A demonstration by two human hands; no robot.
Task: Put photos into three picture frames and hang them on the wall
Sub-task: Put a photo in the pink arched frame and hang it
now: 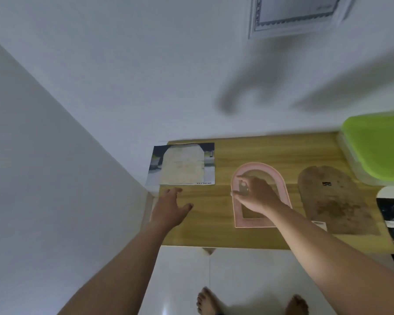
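pink frame (255,222) lying flat mid-picture on tabletop (205,226) | right hand (257,196) pinching small grey tab (243,187) over it | left hand (168,208) hovering wide, empty | frame looking light, stiff, brittle; gripping outer rim seeming safest

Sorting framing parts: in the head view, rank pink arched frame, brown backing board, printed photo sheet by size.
1. brown backing board
2. pink arched frame
3. printed photo sheet; farther away, so last two unsure.

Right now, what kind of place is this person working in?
Probably a room in a home: a wooden table stands in a corner of white walls, a framed picture hangs above it, and bare feet show below.
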